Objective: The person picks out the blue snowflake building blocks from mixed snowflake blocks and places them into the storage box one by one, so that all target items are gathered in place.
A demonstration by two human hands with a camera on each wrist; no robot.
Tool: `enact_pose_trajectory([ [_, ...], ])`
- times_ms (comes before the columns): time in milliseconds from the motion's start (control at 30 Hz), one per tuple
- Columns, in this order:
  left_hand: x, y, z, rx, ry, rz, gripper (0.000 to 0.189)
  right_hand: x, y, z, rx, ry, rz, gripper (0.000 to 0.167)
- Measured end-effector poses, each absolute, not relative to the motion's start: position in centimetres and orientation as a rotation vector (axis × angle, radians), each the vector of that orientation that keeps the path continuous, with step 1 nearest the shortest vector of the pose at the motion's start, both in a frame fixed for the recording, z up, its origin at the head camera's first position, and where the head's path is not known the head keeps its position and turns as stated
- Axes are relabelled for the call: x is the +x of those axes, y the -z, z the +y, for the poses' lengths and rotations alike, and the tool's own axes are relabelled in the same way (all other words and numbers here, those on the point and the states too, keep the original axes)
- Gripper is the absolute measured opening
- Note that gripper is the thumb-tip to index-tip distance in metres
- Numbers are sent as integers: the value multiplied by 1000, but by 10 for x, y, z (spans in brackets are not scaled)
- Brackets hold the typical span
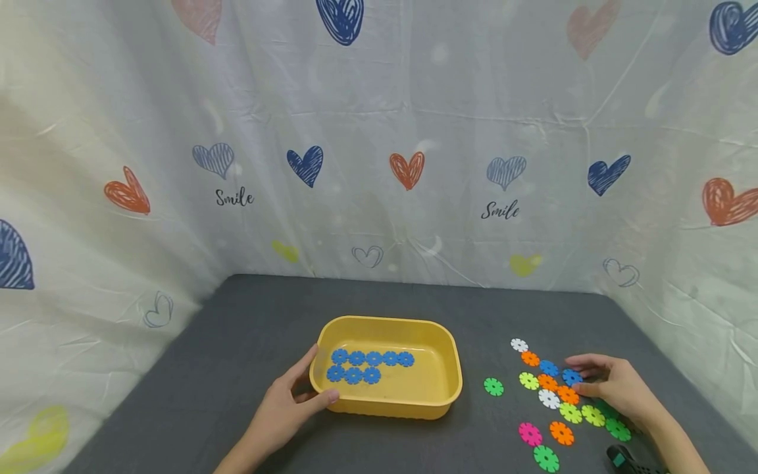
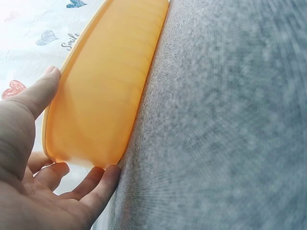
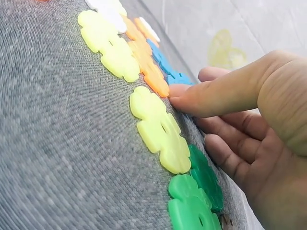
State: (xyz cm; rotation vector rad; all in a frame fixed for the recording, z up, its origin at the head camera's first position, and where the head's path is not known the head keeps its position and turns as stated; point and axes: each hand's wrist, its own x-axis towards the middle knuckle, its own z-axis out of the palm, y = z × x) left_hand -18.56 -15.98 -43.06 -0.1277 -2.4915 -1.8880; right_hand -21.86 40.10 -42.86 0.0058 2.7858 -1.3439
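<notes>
A yellow plastic tray point(image 1: 408, 411) stands on the table with two rows of blue snowflake discs point(image 1: 356, 359) inside. My left hand point(image 1: 288, 399) grips its left end, thumb along the near side and fingers round the corner; the left wrist view shows the fingertips against the outer wall. On the right, my right hand point(image 1: 616, 385) has thumb and fingers about the edges of a blue snowflake disc point(image 1: 572, 376). The right wrist view shows the thumb against this disc point(image 3: 180, 78), while the other fingers' contact is partly hidden. Orange and yellow discs point(image 1: 570, 413) lie beside it.
White, pink, orange and green discs lie around the right hand, with one green disc point(image 1: 493, 386) nearer the tray. A black device point(image 1: 628, 459) is at the lower right. A heart-printed curtain point(image 1: 367, 217) borders the dark grey table point(image 1: 266, 303).
</notes>
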Motion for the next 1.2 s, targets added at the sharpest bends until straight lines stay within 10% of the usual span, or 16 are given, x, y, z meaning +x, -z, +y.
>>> enact_pose_trajectory([
  [1200, -185, 431, -160, -159, 1902, -2476, 91, -214, 431, 402, -33, 1450, 2698, 51],
])
